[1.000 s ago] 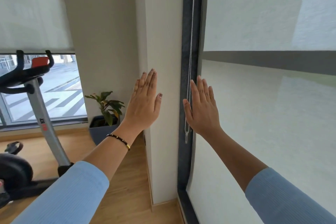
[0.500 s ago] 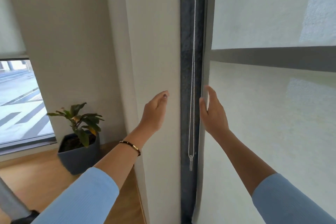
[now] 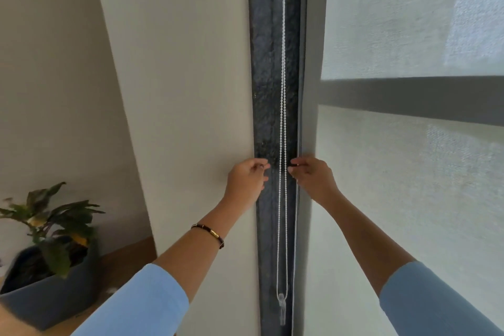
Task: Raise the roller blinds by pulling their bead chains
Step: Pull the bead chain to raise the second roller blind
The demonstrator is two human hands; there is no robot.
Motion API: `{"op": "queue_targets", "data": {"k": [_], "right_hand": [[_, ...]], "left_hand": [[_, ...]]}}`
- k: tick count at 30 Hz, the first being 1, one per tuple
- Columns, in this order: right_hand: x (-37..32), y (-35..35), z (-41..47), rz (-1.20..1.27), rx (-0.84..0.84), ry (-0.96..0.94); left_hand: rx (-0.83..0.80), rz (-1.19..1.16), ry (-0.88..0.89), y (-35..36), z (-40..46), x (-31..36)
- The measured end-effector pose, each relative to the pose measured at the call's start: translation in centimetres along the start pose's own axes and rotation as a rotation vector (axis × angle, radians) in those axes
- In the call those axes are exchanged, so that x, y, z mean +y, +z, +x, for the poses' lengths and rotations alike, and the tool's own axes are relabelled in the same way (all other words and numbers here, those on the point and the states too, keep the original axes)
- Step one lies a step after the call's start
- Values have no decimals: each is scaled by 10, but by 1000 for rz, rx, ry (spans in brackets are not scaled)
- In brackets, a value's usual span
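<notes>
Basically nothing raised yet: the blind [image 3: 409,199] is hanging fully down over the window. The chain [image 3: 283,117] is dangling in the dark frame channel between the wall and blind. I'm seeing the left hand [image 3: 246,183] and right hand [image 3: 313,180] flanking it, fingers loosely curled, gripping nothing. Grasping and all pulling is remaining.

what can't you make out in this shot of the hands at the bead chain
- Head view: the top of the white bead chain and the roller are cut off by the upper edge.
- Whether the left hand or right hand touches the chain: the curled fingers stop right beside it, too close to tell.
- The green potted plant is motion-blurred.
- The pale roller blind bottom edge lies below the frame.
</notes>
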State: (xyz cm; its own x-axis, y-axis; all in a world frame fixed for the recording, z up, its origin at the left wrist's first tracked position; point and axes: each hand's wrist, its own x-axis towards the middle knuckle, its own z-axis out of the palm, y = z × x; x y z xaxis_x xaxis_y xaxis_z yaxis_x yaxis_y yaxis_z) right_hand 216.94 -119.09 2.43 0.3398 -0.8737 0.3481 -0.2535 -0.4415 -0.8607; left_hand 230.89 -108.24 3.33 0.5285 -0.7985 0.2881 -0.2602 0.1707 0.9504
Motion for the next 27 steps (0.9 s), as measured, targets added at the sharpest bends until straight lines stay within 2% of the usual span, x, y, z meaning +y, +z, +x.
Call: {"op": "queue_targets", "data": {"k": [4, 9, 15, 18, 23, 27], "right_hand": [[13, 12, 17, 63, -51, 39], [23, 18, 13, -30, -57, 7], [23, 18, -12, -103, 17, 48], [24, 15, -27, -146, 121, 70], [-7, 8, -60, 85, 257, 121], [-66, 20, -89, 292, 261, 71]], "left_hand": [[-60, -7, 27, 12, 22, -9], [-112, 53, 128, 24, 36, -18], [-195, 29, 242, 17, 37, -15], [-233, 29, 255, 8, 31, -15], [-353, -62, 276, -20, 8, -27], [-468, -99, 361, -45, -22, -31]]}}
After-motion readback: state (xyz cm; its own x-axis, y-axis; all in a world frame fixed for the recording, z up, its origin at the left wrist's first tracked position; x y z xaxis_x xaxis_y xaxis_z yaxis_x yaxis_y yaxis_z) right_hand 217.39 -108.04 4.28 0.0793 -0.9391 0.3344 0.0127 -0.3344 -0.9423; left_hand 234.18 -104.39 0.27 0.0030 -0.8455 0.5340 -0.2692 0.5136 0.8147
